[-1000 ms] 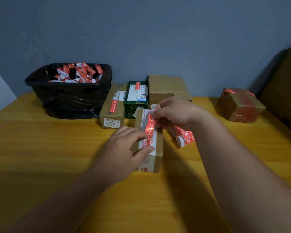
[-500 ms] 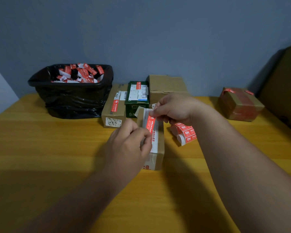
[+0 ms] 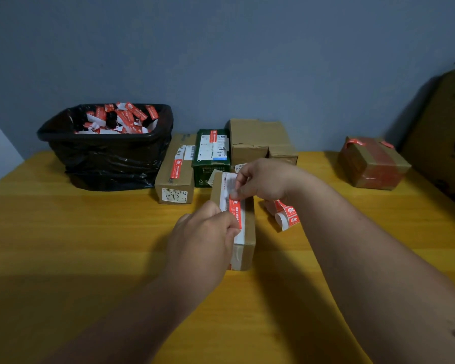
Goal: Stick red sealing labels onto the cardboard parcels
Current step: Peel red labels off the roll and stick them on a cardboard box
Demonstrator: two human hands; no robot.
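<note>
Fingers (image 3: pixel 241 186) of both hands pinching red label (image 3: pixel 235 212), now lower on parcel (image 3: pixel 248 229)

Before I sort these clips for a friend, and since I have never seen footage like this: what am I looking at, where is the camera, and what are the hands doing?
No machine here: a person works with bare hands, and the one picture comes from a camera worn on the head, looking forward and down. Both hands are on a long cardboard parcel lying on a yellow wooden table. The left hand pinches the near end of a red sealing label on the parcel's top, and the right hand pinches the far end. Beside the parcel lies a roll of red labels. Behind it stand a brown box with a red label, a green box and plain cardboard boxes. A black-lined bin at the left holds red and white paper scraps. A taped box sits at the right.
</note>
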